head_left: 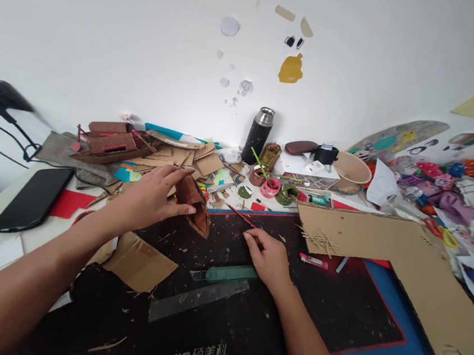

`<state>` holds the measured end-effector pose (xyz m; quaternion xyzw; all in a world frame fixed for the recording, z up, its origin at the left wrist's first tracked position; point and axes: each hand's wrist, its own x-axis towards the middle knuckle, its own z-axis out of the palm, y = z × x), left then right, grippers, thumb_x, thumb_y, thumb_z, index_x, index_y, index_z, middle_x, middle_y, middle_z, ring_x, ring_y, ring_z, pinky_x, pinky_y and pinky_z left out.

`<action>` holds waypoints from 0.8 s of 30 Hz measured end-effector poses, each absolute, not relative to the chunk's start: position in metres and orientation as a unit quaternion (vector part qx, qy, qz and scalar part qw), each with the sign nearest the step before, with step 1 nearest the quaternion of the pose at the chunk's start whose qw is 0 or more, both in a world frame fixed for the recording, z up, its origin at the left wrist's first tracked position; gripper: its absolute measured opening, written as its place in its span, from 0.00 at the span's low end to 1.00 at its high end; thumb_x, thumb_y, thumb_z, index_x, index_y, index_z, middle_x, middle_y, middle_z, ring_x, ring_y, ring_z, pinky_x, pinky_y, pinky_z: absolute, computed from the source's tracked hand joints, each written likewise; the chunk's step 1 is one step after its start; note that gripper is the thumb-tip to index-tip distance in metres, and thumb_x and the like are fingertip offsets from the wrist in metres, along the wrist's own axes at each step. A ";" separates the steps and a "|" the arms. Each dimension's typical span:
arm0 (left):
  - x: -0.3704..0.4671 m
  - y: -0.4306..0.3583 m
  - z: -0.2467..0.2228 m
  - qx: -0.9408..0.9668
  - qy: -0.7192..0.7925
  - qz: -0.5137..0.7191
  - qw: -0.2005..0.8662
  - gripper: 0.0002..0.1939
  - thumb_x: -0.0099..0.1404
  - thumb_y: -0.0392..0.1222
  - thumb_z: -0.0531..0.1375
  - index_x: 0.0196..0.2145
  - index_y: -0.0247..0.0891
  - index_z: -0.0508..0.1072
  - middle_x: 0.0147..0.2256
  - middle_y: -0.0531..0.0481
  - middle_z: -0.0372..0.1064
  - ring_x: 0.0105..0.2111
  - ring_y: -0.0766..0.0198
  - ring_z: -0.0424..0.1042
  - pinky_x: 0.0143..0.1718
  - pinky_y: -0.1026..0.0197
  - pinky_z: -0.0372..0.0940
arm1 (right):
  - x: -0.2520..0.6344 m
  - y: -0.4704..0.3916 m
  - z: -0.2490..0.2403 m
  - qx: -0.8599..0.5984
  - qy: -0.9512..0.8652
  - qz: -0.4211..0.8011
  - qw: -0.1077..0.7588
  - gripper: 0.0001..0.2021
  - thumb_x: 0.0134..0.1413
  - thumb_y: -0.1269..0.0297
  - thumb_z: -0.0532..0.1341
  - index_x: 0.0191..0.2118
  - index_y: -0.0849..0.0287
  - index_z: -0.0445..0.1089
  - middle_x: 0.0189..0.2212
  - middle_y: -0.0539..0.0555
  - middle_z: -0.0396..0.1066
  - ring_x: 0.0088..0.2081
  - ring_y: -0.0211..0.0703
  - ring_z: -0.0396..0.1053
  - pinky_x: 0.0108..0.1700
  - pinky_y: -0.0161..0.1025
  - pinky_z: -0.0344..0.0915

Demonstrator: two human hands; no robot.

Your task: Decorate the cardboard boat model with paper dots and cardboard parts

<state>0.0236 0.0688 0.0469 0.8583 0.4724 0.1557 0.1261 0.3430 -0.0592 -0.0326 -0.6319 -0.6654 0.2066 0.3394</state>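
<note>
The left arm reaches in from the lower left, the left hand (154,196) palm-down with its thumb on the near side and fingers over the far side, gripping a reddish-brown boat-shaped piece (195,206) raised over the black mat's (333,306) far edge. The right hand (269,260) lies low beside the green cutter (231,273), fingers curled, thumb near the index; whether they grip the thin red stick (241,216) just beyond, I cannot tell.
</note>
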 end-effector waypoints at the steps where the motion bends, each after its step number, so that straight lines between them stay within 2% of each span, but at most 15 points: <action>1: 0.025 0.068 0.045 0.858 0.475 0.159 0.112 0.47 0.66 0.73 0.62 0.72 0.42 0.64 0.64 0.34 0.68 0.64 0.34 0.67 0.65 0.36 0.63 | 0.343 -0.059 -0.033 -0.631 -0.666 0.207 0.339 0.12 0.71 0.58 0.59 0.42 0.53 0.80 0.32 0.51 0.83 0.30 0.44 0.77 0.34 0.37 0.64; 6: 0.030 0.063 0.037 0.861 0.484 0.136 0.075 0.45 0.67 0.69 0.63 0.72 0.42 0.64 0.65 0.33 0.68 0.64 0.33 0.67 0.65 0.35 0.63 | 0.343 -0.060 -0.033 -0.627 -0.671 0.203 0.341 0.12 0.72 0.58 0.59 0.42 0.54 0.80 0.31 0.51 0.82 0.30 0.44 0.77 0.35 0.37 0.65; 13: 0.034 0.052 0.038 0.879 0.454 0.130 0.067 0.46 0.69 0.69 0.62 0.73 0.37 0.62 0.64 0.27 0.66 0.63 0.29 0.67 0.64 0.29 0.61 | 0.343 -0.060 -0.031 -0.629 -0.666 0.215 0.337 0.12 0.72 0.58 0.59 0.42 0.53 0.80 0.32 0.51 0.82 0.32 0.46 0.78 0.37 0.38 0.67; 24: 0.040 0.041 0.023 0.875 0.458 0.126 0.095 0.45 0.68 0.70 0.62 0.72 0.41 0.62 0.66 0.32 0.65 0.66 0.32 0.66 0.67 0.31 0.60 | 0.342 -0.061 -0.030 -0.632 -0.666 0.216 0.331 0.12 0.72 0.58 0.59 0.42 0.53 0.80 0.32 0.52 0.82 0.32 0.46 0.78 0.37 0.38 0.66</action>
